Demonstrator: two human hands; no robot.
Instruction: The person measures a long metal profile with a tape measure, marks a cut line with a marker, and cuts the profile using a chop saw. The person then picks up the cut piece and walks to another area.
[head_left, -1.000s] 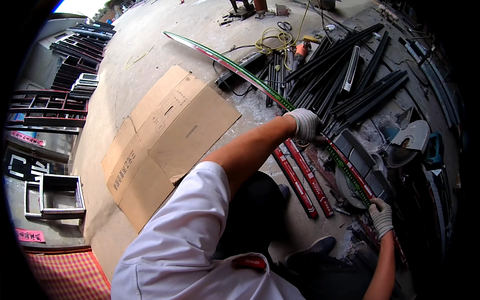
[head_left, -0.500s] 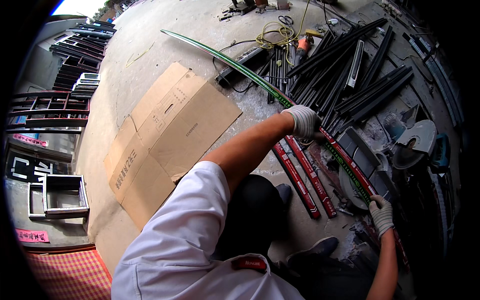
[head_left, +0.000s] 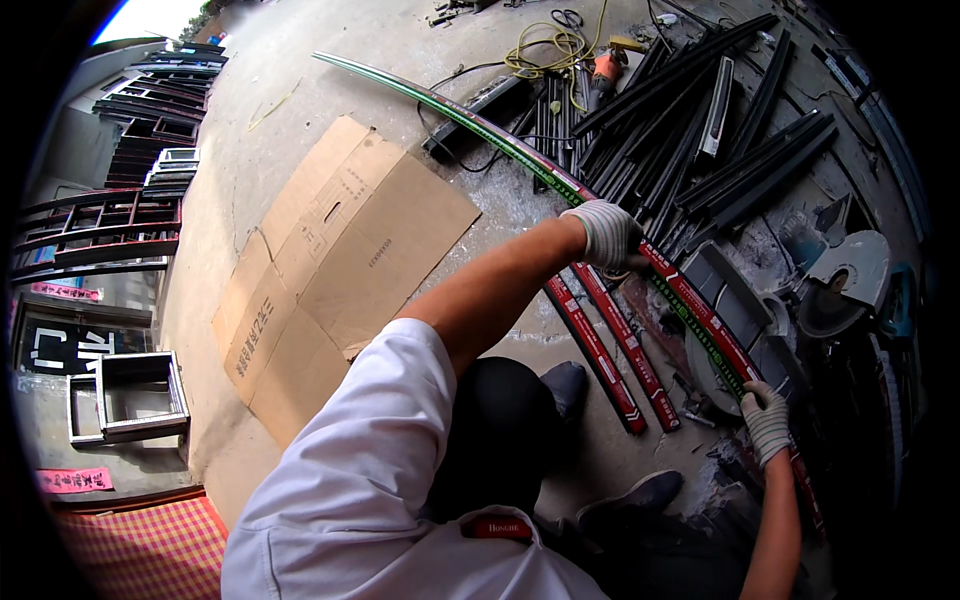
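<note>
A long window-frame profile (head_left: 700, 310), covered in red and green printed film, runs slantwise from the far middle to the near right. Gloved in striped knit, my left hand (head_left: 606, 233) is wrapped around its middle. My right hand (head_left: 766, 420), in a matching glove, closes on it nearer its near right end. Two shorter red-filmed profiles (head_left: 600, 362) lie on the ground below my left hand. Beside the held length, on its right, stands a cut-off saw with a round blade (head_left: 832, 300), partly in shadow.
Flattened cardboard (head_left: 400, 215) covers ground to the left. Dark profiles (head_left: 690, 130) lie heaped at the far right, beside an orange angle grinder (head_left: 605, 70) and a yellow cord (head_left: 540, 52). Finished frames (head_left: 130, 400) lean along the left wall. My shoes (head_left: 655, 490) are close below.
Both hands keep their grip on the profile, which has barely moved. The whole view has shifted slightly.
</note>
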